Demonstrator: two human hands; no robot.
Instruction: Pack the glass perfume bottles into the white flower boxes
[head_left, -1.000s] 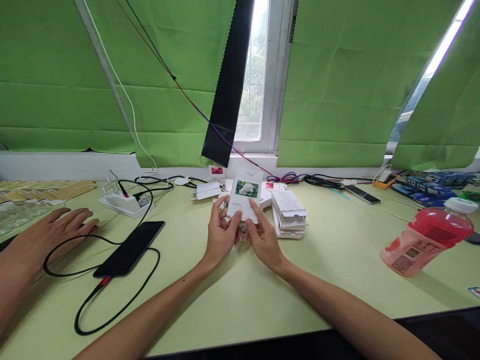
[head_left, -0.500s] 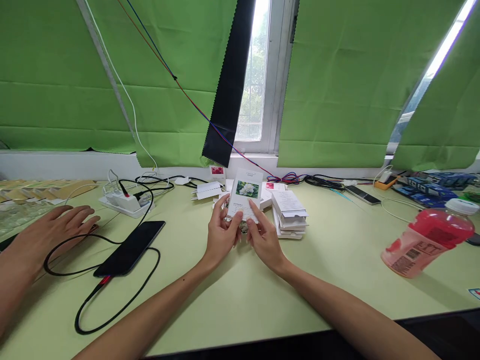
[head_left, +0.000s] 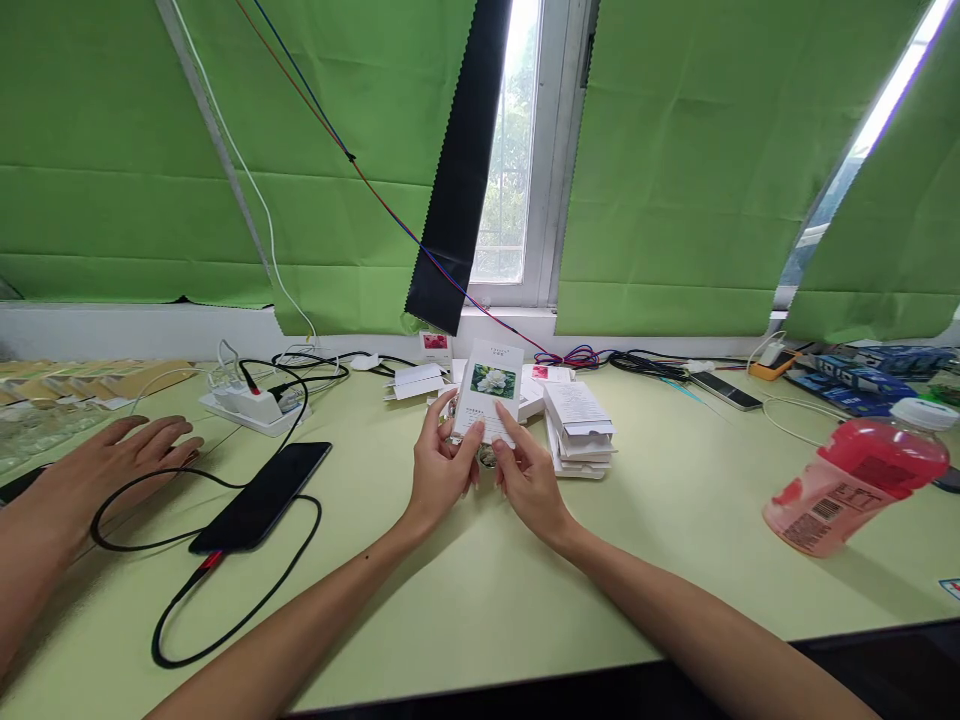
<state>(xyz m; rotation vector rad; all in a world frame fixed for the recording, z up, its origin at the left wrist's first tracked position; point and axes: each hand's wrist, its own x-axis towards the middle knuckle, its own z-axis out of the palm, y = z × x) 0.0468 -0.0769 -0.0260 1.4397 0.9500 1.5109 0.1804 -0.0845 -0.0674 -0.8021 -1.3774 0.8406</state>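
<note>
Between my two hands, a small white box [head_left: 491, 380] with a white-flower picture and printed text is held up, tilted back above the table. My left hand [head_left: 442, 460] grips its lower left side, thumb on the front. On the lower right, my right hand [head_left: 531, 475] is closed on the same box, thumb also on its face. Just behind and right of my hands lies a stack of white boxes [head_left: 579, 425]. An opened white carton [head_left: 416, 382] sits behind on the left. Something shiny shows below the box, partly hidden by my fingers.
Another person's hand [head_left: 135, 455] rests on the table at the left. Near it lie a black phone [head_left: 262, 497] on a cable and a white power strip [head_left: 259, 408]. A pink drink bottle [head_left: 851, 480] stands at right, with another phone [head_left: 726, 390] behind.
The held box has tilted back and shifted very slightly left. Both my hands keep their grip on it, and the things on the table stay in place.
</note>
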